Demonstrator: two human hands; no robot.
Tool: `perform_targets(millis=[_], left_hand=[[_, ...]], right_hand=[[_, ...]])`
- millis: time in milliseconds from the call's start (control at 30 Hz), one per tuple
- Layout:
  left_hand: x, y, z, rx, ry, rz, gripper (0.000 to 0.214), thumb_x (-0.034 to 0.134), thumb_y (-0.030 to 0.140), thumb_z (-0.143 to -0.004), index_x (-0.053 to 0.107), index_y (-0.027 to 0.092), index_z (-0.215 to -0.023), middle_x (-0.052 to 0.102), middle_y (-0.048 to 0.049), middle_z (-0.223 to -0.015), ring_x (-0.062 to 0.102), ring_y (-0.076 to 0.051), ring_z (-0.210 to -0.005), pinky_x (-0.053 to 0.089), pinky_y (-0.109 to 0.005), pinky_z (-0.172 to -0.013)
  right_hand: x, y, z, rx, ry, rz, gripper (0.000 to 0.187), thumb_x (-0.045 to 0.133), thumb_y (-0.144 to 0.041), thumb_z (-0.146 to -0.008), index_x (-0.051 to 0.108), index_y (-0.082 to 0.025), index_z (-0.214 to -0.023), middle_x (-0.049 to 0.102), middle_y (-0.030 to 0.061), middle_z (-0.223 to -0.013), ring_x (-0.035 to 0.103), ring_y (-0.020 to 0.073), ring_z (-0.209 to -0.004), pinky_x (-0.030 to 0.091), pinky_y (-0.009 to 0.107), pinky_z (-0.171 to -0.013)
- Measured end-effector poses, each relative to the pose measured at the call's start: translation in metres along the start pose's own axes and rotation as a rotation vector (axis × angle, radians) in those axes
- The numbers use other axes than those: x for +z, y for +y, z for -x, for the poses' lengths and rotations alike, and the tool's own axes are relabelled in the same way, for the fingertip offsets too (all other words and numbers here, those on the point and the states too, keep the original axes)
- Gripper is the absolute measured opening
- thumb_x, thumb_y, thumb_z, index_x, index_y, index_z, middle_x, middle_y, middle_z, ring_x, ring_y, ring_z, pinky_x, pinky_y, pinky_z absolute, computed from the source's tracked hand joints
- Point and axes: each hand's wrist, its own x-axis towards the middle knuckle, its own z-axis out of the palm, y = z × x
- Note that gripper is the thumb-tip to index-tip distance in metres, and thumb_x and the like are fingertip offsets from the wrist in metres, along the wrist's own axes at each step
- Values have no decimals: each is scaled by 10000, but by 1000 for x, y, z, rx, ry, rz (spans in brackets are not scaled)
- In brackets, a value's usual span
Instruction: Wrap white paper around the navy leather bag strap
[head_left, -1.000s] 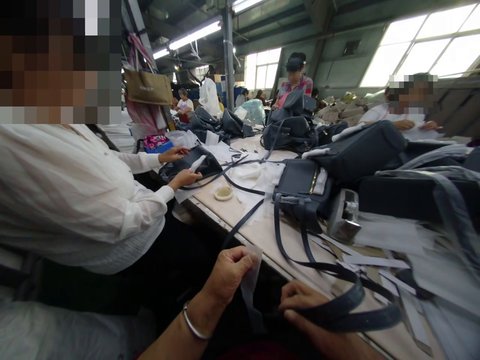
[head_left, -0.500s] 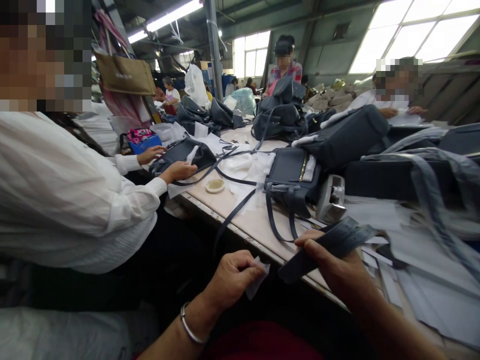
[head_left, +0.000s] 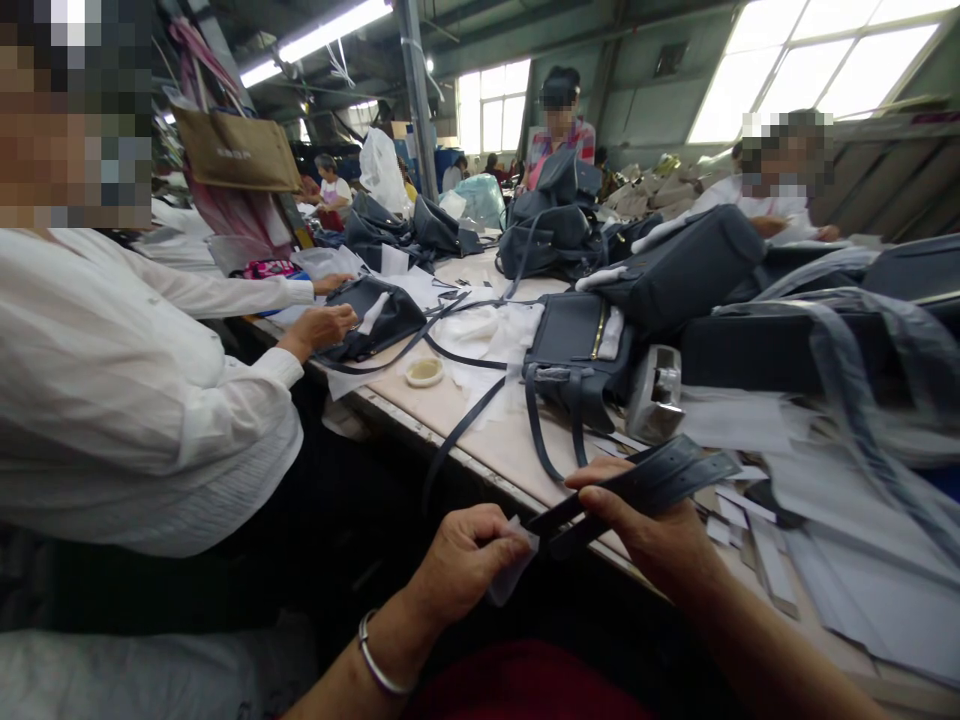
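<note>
My left hand (head_left: 465,560), with a silver bangle at the wrist, is closed in a pinch on a small piece of thin white translucent sheet (head_left: 511,580). I cannot tell whether it is paper or cloth. My right hand (head_left: 664,535) grips dark blue-grey leather straps (head_left: 679,475) between thumb and fingers. Holes show at their far end. Two strap ends point left, and one reaches up to the white piece at my left fingertips; whether they touch is unclear. Just beyond my right hand, a dark handbag (head_left: 574,340) with a gold zipper and looped handles rests on the table (head_left: 420,410).
A co-worker in a white top (head_left: 187,400) handles another dark bag (head_left: 375,315) at the left. A round shallow dish (head_left: 424,372) lies near the table edge. A tape dispenser (head_left: 656,395), stacked bags (head_left: 690,265) and white sheets (head_left: 847,560) are on the right.
The straps in my right hand have moved left toward my left fingertips, and their two ends now show apart. The co-worker's nearer hand has drawn back left from the bag.
</note>
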Motion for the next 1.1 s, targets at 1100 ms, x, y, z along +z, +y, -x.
perform_targets(millis=[1100], left_hand=[[1, -2, -3, -2, -49, 56, 297, 733, 362, -812, 671, 121, -651, 531, -10, -673, 530, -107, -611, 402, -232, -575]], right_hand=[[2, 3, 3, -39, -84, 0, 201, 674, -421, -834, 793, -260, -850, 740, 48, -919, 682, 234, -889, 529, 369, -859]])
